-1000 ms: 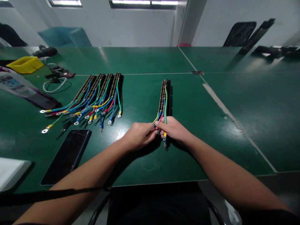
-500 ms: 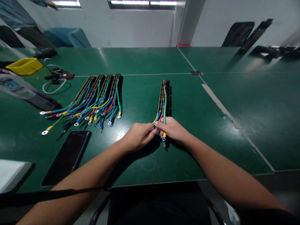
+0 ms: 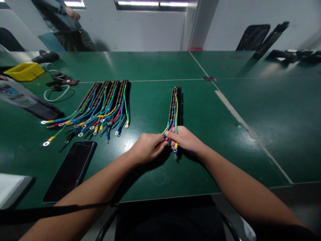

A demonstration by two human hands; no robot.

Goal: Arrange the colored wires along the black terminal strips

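A dark terminal block with gold-coloured metal strips lies lengthwise before me, its coloured wires running toward my hands. My left hand is closed in a pinch on the yellow and blue wires at the block's near end; their tips are hidden by the fingers. My right hand grips the red wire between thumb and fingers, touching my left fingertips. A green-yellow wire passes over the right fingers, and ring lugs hang out below them.
Several similar wired terminal blocks lie side by side at left on the green table. Nearer are a phone and a white box. A plastic bag, cables and a yellow bin sit far left. A person stands beyond.
The person beyond the table has moved to the right. My hands keep their hold on the wires with almost no movement; the view has shifted slightly.
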